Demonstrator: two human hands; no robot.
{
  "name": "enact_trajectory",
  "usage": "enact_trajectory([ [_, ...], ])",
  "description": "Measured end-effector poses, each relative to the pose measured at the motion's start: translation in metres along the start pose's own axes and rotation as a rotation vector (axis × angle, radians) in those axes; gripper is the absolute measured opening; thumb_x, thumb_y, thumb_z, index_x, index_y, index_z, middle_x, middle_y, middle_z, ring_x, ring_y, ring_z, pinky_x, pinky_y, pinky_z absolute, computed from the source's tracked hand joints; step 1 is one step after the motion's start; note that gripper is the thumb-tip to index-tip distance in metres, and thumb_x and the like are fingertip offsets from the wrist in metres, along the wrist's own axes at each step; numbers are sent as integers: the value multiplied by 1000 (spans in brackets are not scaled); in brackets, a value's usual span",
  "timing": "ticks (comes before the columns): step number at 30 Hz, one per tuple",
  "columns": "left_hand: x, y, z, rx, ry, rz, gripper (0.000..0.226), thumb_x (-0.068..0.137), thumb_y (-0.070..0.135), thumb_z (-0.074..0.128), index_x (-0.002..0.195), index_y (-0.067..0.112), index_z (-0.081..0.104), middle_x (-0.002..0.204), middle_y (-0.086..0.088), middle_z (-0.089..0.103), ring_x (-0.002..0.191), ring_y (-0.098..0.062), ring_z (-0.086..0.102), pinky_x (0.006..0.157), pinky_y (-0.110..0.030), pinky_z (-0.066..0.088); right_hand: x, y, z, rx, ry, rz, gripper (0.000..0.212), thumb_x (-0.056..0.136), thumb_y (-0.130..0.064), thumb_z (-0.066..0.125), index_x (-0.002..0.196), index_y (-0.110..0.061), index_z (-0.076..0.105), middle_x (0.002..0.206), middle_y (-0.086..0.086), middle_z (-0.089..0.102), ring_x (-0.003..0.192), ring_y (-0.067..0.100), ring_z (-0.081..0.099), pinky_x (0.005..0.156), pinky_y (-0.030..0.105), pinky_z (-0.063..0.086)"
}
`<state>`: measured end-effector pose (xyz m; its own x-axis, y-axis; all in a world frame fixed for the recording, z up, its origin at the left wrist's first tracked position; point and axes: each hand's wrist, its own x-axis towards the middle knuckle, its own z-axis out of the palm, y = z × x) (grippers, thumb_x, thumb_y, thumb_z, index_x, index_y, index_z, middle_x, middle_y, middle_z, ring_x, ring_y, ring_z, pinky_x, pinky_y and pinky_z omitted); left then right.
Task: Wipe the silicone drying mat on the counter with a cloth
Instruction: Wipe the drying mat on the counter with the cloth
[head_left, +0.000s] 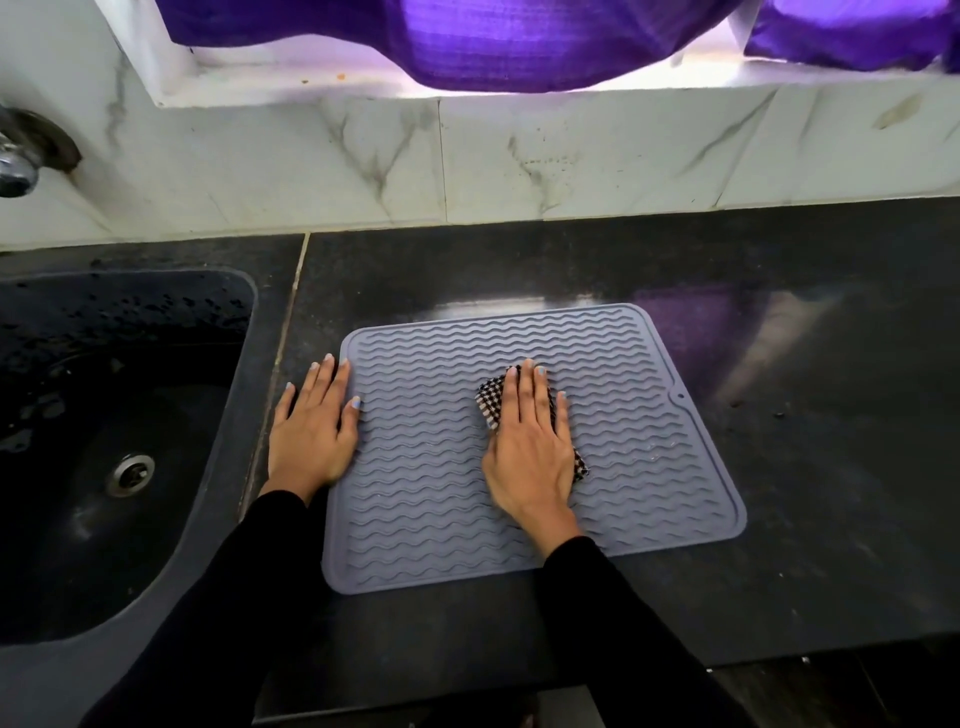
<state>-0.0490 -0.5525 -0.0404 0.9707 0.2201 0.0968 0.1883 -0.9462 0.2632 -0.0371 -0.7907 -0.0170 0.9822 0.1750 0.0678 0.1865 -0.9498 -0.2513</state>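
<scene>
A grey silicone drying mat (649, 467) with wavy ridges lies flat on the dark counter (805, 364). My right hand (530, 441) presses flat with straight fingers on a small black-and-white checked cloth (491, 400) near the mat's middle; most of the cloth is hidden under the palm. My left hand (311, 431) lies flat with straight fingers over the mat's left edge, partly on the counter.
A dark sink (104, 415) with a metal drain (130, 474) sits to the left, its basin wet. A tap (18, 161) sticks out at the far left. A marble-patterned tiled wall (467, 156) stands behind, with purple fabric (519, 41) hanging above.
</scene>
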Motion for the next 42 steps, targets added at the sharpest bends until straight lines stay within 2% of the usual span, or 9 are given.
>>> enact_trajectory([
  [5,-1,2,-3,-1,-9,4,65,88,45,13,148,21,20,156,0,15,144,-13,9,117,-39,4,1,3,-18,300,-71,45,57,98,-27,31,150,-19,7,158,-4,4,145,10,2,118,32,-1],
  [9,0,2,-4,-17,-18,1,65,87,45,14,148,20,20,156,0,15,144,-14,10,116,-39,4,11,27,-66,1302,-98,480,40,101,-22,32,140,-15,39,135,3,49,115,16,49,96,31,40],
  [12,0,2,-4,-18,-13,-2,66,87,45,15,148,20,21,156,0,16,144,-14,10,116,-39,4,0,51,-76,948,57,399,45,100,-25,34,144,-16,31,140,-4,42,127,13,40,106,34,33],
  [15,0,2,-2,-23,-11,-1,65,87,45,15,148,20,21,156,0,17,144,-14,10,116,-39,4,-17,58,-51,398,2,204,58,98,-22,35,149,-16,8,157,-1,5,145,15,5,119,35,9],
  [18,1,1,-1,-17,-8,0,65,88,45,15,148,20,21,156,-1,17,144,-14,10,116,-39,5,-27,51,-23,15,-17,69,67,94,-22,35,148,-8,-2,157,9,-5,145,20,-7,120,37,1],
  [30,0,2,-3,-13,-4,12,66,87,44,14,148,19,21,156,-2,17,144,-16,11,116,-40,4,-19,59,-33,156,-72,62,64,96,-23,36,150,-15,3,158,1,-1,145,12,-2,118,28,-1],
  [33,-1,1,-4,-20,-9,12,66,87,44,15,147,18,22,156,-3,18,144,-17,12,116,-40,5,-15,61,-52,616,-151,256,50,100,-28,34,148,-26,20,155,-5,19,140,15,23,114,40,17],
  [37,-1,2,-6,-25,-20,11,54,96,37,25,147,17,23,156,-3,18,144,-18,12,116,-41,6,-3,80,-81,1386,-56,584,37,101,-18,35,135,-8,46,125,10,57,105,22,57,94,37,46],
  [42,-1,3,-5,-26,-18,10,65,88,43,16,147,17,23,155,-3,19,144,-18,13,116,-41,6,-16,76,-67,581,22,283,55,98,-20,37,149,-14,17,156,-1,17,144,16,15,117,34,15],
])
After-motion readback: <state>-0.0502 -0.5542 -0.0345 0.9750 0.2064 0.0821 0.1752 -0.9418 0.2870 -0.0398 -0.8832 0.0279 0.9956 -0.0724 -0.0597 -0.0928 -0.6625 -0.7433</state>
